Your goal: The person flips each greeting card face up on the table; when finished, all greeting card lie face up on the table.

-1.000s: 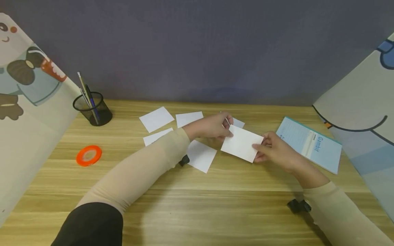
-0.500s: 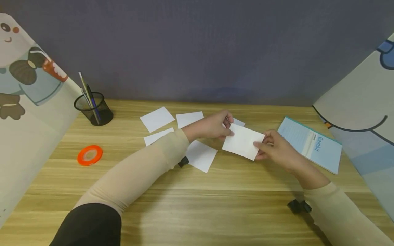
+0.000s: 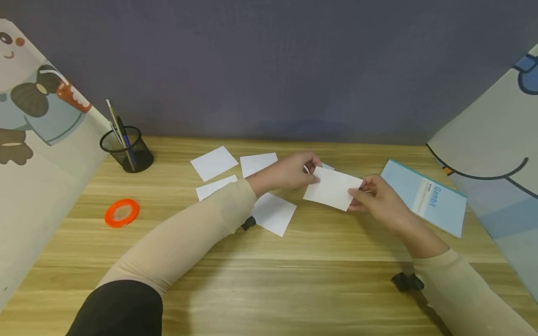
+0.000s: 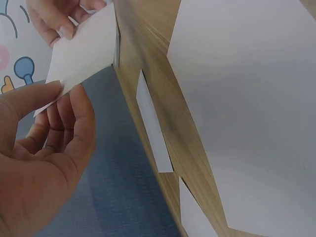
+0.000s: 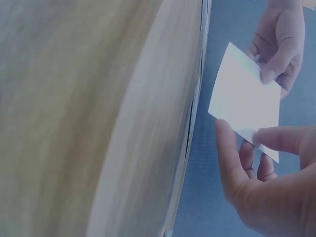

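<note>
A white rectangular paper card [image 3: 333, 188] is held between both hands above the table. My left hand [image 3: 292, 172] pinches its left edge, thumb on the face toward me. At the opposite edge, my right hand [image 3: 378, 200] pinches the card with the thumb in front and fingers behind. The left wrist view shows the same card [image 4: 86, 52] stretched between the two hands, raised off the wood. In the right wrist view the card [image 5: 247, 94] looks blank on its visible face. Another white card [image 3: 328, 166] lies behind the held one, mostly hidden.
Several white cards lie on the table, among them a back-left card [image 3: 214, 163] and a nearer card [image 3: 275, 213]. A blue notepad [image 3: 424, 198] is at the right. An orange tape roll [image 3: 122, 213] and a black mesh pen cup [image 3: 133, 151] stand left. A dark partition [image 3: 269, 70] closes the back.
The held card has risen slightly and tipped, its lower edge now higher in the head view. Both hands keep their pinch on it; the other things stay in place.
</note>
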{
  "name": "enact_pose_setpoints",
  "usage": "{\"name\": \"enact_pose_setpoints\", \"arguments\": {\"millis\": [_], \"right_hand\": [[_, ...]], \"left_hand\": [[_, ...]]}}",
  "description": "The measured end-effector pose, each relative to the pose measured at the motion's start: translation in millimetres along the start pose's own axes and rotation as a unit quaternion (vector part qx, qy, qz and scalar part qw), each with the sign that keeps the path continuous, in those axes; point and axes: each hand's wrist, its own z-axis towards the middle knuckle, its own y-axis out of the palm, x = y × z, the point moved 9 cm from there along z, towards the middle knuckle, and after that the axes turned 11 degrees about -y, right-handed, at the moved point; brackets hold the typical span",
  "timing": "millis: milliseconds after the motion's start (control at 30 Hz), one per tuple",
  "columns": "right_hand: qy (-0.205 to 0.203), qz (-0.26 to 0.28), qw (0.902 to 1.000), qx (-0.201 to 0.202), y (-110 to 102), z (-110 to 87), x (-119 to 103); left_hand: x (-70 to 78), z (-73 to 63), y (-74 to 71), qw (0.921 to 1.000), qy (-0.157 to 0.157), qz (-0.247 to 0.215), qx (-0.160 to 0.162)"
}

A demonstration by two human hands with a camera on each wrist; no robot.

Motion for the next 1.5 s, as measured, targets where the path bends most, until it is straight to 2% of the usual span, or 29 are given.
{"name": "enact_pose_setpoints", "arguments": {"millis": [133, 333, 433, 533, 667, 733, 800, 900, 1000, 1133, 1233, 1333, 1433, 1500], "right_hand": [[0.0, 0.018, 0.9995, 0.025, -3.6, -1.0, -1.9], [-0.016, 0.042, 0.9986, 0.028, -6.4, -2.5, -3.1], [-0.014, 0.053, 0.9981, 0.026, -6.9, -3.4, -0.7], [-0.008, 0.066, 0.9976, 0.021, -5.7, -4.2, 1.6], [0.004, 0.091, 0.9958, -0.006, -1.1, -6.1, 2.8], [0.012, 0.133, 0.9908, -0.021, 1.9, -6.8, 3.1], [0.022, 0.191, 0.9808, -0.032, 4.7, -7.5, 2.7], [0.028, 0.273, 0.9606, -0.045, 8.2, -7.9, -0.2], [0.025, 0.312, 0.948, -0.057, 10.6, -7.5, -3.7], [0.018, 0.327, 0.9427, -0.065, 12.2, -6.4, -6.2], [0.008, 0.321, 0.9447, -0.066, 11.5, -6.3, -6.8], [0.005, 0.312, 0.9479, -0.064, 10.7, -6.8, -5.5], [0.01, 0.306, 0.9502, -0.058, 9.9, -7.7, -2.4], [0.012, 0.295, 0.9536, -0.057, 9.9, -8.4, -1.0]], "left_hand": [[6.0, -3.5, -3.1, 0.9987, 0.026, 0.037, 0.024], [17.1, -12.2, -5.3, 0.9937, 0.07, 0.07, 0.052], [23.5, -17.7, -6.4, 0.9889, 0.094, 0.09, 0.071], [31.0, -24.3, -6.8, 0.979, 0.128, 0.123, 0.101], [40.3, -35.5, -2.8, 0.9565, 0.187, 0.178, 0.136], [44.6, -41.8, 1.1, 0.9401, 0.217, 0.215, 0.151], [49.6, -49.0, 5.1, 0.9208, 0.248, 0.251, 0.165], [55.1, -58.5, 11.3, 0.8886, 0.287, 0.305, 0.188], [57.5, -65.2, 16.5, 0.8668, 0.311, 0.336, 0.198], [57.8, -70.3, 20.6, 0.846, 0.33, 0.364, 0.207], [57.3, -72.6, 23.0, 0.8309, 0.338, 0.386, 0.215], [55.3, -74.6, 27.7, 0.817, 0.341, 0.415, 0.21], [51.4, -75.2, 33.8, 0.8081, 0.341, 0.438, 0.197], [49.3, -76.2, 36.7, 0.807, 0.341, 0.444, 0.189]]}}
